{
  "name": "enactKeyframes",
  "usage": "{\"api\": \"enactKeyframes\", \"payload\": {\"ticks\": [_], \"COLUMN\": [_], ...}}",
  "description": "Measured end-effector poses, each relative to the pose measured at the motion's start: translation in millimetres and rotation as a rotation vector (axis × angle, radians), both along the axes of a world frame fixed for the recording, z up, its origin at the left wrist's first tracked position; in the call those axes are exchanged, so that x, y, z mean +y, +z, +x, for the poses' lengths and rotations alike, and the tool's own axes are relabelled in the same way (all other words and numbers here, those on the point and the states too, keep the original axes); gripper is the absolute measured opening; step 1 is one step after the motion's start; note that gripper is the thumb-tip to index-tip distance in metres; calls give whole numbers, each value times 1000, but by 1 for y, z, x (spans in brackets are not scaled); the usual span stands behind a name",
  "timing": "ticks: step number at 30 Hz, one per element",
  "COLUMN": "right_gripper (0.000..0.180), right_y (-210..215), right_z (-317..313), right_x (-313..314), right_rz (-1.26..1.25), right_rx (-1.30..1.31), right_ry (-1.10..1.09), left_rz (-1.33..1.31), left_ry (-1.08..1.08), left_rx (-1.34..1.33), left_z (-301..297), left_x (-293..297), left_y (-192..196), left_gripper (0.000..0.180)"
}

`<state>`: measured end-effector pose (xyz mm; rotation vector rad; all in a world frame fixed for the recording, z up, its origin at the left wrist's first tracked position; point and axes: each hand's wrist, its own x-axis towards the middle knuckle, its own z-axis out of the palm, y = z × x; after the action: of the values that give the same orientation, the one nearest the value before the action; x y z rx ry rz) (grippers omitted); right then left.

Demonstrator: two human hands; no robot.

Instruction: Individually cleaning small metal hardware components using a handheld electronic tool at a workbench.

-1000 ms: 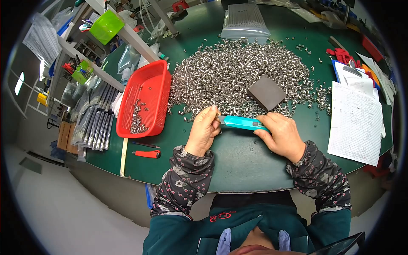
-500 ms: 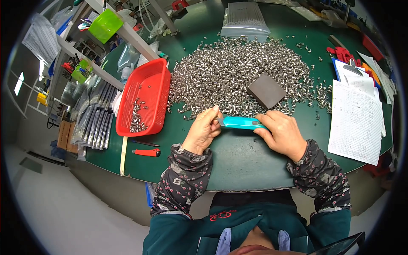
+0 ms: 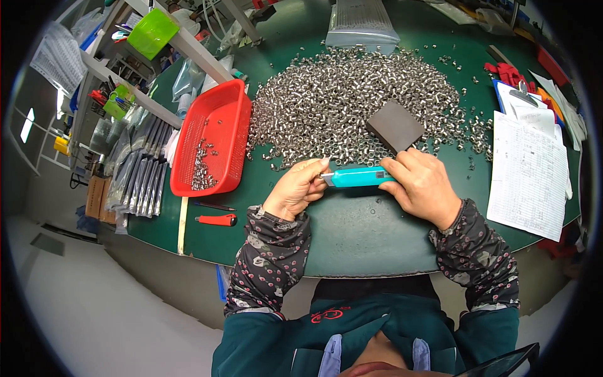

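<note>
My right hand (image 3: 422, 186) is closed round the handle of a teal utility knife (image 3: 355, 177), held almost level with its blade pointing left. The thumb and fingertips of my left hand (image 3: 296, 188) pinch a small metal ring, mostly hidden by the fingers, against the blade end. Just beyond both hands spreads a large heap of small shiny metal rings (image 3: 339, 103). On the heap's near right part rests a dark grey block (image 3: 395, 126), close to my right hand.
To the left stands a red plastic basket (image 3: 240, 135) with some rings inside. A red utility knife (image 3: 217, 220) and a dark pen (image 3: 213, 205) lie before it. Written sheets (image 3: 526, 182) and a clipboard (image 3: 522, 94) lie right; a clear bag of parts (image 3: 362, 22) lies behind the heap.
My right hand has shifted slightly up and to the right, and the teal knife's handle end is tilted up a little. Both hands keep their grip.
</note>
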<state>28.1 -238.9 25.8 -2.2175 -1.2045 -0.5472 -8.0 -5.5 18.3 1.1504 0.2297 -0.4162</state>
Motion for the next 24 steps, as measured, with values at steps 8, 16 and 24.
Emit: {"api": "enactKeyframes", "payload": {"ticks": [8,16,24], "right_gripper": [31,35,36], "right_y": [8,14,18], "right_z": [3,5,8], "right_x": [-5,-6,-8], "right_rz": [-98,-124,-110], "right_rx": [-82,-167,-251], "right_ry": [-21,-22,-28], "left_rz": [37,68,117], "left_ry": [-137,-185,-214], "left_rx": [-10,14,24], "left_z": [-2,-2,0], "left_x": [1,-1,-2], "left_y": [2,0,-3], "left_gripper": [27,29,28]}}
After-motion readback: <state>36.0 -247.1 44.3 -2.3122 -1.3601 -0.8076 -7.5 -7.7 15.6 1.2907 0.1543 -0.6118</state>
